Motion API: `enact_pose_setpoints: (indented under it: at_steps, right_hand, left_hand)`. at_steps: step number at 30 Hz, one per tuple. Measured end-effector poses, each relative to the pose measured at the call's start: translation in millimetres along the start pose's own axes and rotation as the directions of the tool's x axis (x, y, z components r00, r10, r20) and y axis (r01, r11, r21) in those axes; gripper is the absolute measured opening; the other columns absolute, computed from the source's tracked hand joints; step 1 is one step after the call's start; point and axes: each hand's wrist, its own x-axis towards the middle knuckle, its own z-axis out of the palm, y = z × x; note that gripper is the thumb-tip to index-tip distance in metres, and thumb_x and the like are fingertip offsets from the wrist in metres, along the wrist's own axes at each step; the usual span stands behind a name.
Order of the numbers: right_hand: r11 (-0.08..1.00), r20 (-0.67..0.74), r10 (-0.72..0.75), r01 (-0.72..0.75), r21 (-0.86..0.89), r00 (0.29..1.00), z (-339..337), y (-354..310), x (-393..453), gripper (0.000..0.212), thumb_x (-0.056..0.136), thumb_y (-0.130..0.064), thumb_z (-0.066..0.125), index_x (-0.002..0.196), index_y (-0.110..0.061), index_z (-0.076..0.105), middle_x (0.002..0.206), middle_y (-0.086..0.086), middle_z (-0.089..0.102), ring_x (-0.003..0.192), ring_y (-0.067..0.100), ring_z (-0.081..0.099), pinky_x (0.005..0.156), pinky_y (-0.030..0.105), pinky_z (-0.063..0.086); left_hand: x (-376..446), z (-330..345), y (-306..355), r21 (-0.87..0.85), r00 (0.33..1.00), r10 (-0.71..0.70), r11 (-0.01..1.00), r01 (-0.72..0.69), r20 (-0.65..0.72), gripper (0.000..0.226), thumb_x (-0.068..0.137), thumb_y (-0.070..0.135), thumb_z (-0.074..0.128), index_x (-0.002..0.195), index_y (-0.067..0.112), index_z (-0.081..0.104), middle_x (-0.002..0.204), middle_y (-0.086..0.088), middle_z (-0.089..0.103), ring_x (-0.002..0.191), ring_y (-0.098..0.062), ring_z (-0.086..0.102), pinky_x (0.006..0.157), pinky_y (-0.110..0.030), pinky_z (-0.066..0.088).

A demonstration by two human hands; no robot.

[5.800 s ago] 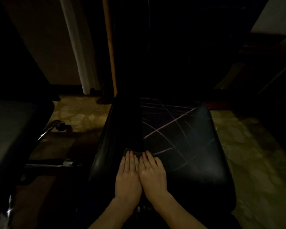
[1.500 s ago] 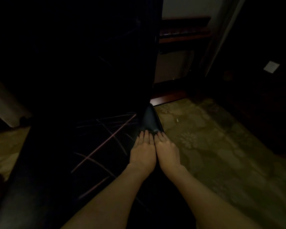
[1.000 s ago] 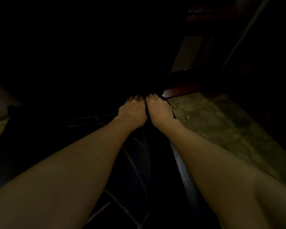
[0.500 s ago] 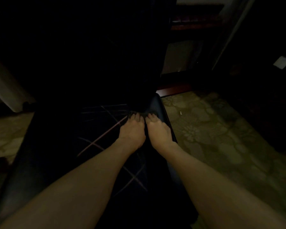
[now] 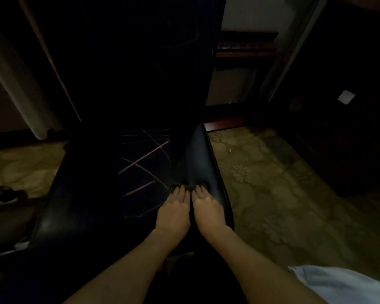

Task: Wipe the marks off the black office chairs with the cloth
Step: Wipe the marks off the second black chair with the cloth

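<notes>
A black leather office chair seat (image 5: 79,207) fills the middle of the dim view, its tall backrest (image 5: 140,62) rising behind. Pinkish line marks (image 5: 144,157) cross the centre of the seat. My left hand (image 5: 174,208) and my right hand (image 5: 207,207) lie side by side, fingers straight, pressing flat on a dark cloth (image 5: 190,187) on the right part of the seat. Only the cloth's far edge shows beyond my fingertips.
Patterned carpet (image 5: 272,183) spreads to the right of the chair and at the left. Dark wooden furniture (image 5: 349,106) stands at the right. A pale curtain or post (image 5: 15,84) hangs at the left. Another chair's base (image 5: 4,194) shows at the far left.
Both hands with the cloth have slid back from the rear of the seat by the backrest toward the front, along the seat's right side.
</notes>
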Motion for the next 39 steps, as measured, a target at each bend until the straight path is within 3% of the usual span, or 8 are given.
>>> enact_pose_setpoints:
  at_steps: [6,10,19,21,26,29,34,39]
  right_hand:
    - [1.000,-0.002,0.006,-0.006,-0.012,1.000,-1.3,-14.8,-43.4,0.044,0.099,-0.005,0.040,0.143,-0.003,0.039,0.153,0.014,0.036,0.145,0.022,0.026,0.115,0.028,0.024]
    - [0.998,0.020,-0.007,0.008,-0.056,1.000,-1.2,-23.4,-56.6,0.036,0.099,-0.006,0.042,0.134,-0.003,0.049,0.145,0.015,0.045,0.139,0.023,0.036,0.108,0.031,0.038]
    - [0.976,0.046,-0.138,0.144,-0.161,0.989,0.9,-37.1,-54.1,0.056,0.092,-0.008,0.057,0.143,0.002,0.035,0.151,0.020,0.035,0.144,0.027,0.027,0.114,0.032,0.030]
    - [0.966,0.042,-0.143,0.148,-0.214,0.989,6.2,-39.6,-51.4,0.058,0.092,-0.009,0.057,0.143,0.005,0.035,0.150,0.023,0.037,0.143,0.030,0.031,0.115,0.033,0.029]
    - [0.948,0.048,-0.150,0.158,-0.278,0.987,23.4,-46.4,-37.5,0.056,0.065,-0.018,0.083,0.115,0.001,0.067,0.113,0.021,0.069,0.110,0.029,0.065,0.102,0.037,0.048]
    - [0.958,0.029,-0.140,0.143,-0.250,0.990,26.4,-47.5,-23.9,0.061,0.058,-0.016,0.087,0.113,0.004,0.068,0.111,0.021,0.069,0.108,0.029,0.066,0.100,0.039,0.050]
    - [0.950,0.061,-0.101,0.115,-0.292,0.993,28.7,-43.5,4.3,0.058,0.076,-0.015,0.073,0.128,0.004,0.057,0.129,0.022,0.060,0.125,0.032,0.055,0.110,0.040,0.041]
    - [0.976,-0.022,-0.096,0.090,-0.199,0.995,18.9,-33.0,56.9,0.060,0.047,-0.012,0.092,0.102,0.002,0.073,0.104,0.020,0.072,0.102,0.030,0.069,0.091,0.039,0.055]
  left_hand:
    - [-43.8,3.6,17.7,-0.036,0.999,-0.035,0.999,0.034,-0.014,0.064,0.099,0.010,0.044,0.155,0.007,0.015,0.163,-0.011,0.014,0.151,-0.023,0.009,0.123,-0.030,0.007]
    - [-68.2,8.3,23.3,-0.033,0.998,-0.062,0.998,0.062,0.015,0.080,0.096,0.023,0.055,0.156,0.006,0.005,0.164,-0.011,0.005,0.152,-0.022,0.003,0.123,-0.030,0.001]
    - [-86.3,4.6,15.1,-0.055,0.983,-0.180,0.982,0.181,0.029,0.078,0.098,0.021,0.049,0.156,0.004,0.000,0.164,-0.014,-0.006,0.152,-0.024,-0.007,0.124,-0.032,0.000]
    - [-83.5,5.7,11.5,-0.023,0.981,-0.191,0.981,0.191,0.028,0.080,0.098,0.023,0.048,0.155,0.003,-0.004,0.163,-0.016,-0.010,0.151,-0.026,-0.010,0.124,-0.035,-0.003]
    - [-71.7,10.5,3.4,0.047,0.985,-0.170,0.985,0.169,0.028,0.076,0.101,0.028,0.038,0.154,0.002,-0.011,0.162,-0.018,-0.015,0.150,-0.029,-0.014,0.117,-0.036,-0.016]
    - [-59.0,11.4,-4.6,0.068,0.985,-0.170,0.983,0.168,0.024,0.071,0.103,0.027,0.032,0.154,0.002,-0.011,0.161,-0.018,-0.017,0.150,-0.028,-0.015,0.121,-0.038,-0.012]
    - [-27.5,10.3,-19.5,0.102,0.987,-0.155,0.983,0.150,0.039,0.064,0.104,0.022,0.025,0.154,0.002,-0.010,0.162,-0.019,-0.014,0.150,-0.029,-0.012,0.121,-0.039,-0.009]
    - [23.1,-3.6,-36.3,0.136,0.988,-0.148,0.981,0.140,0.051,0.066,0.104,0.023,0.029,0.154,0.001,-0.009,0.162,-0.021,-0.010,0.151,-0.031,-0.010,0.121,-0.040,-0.009]
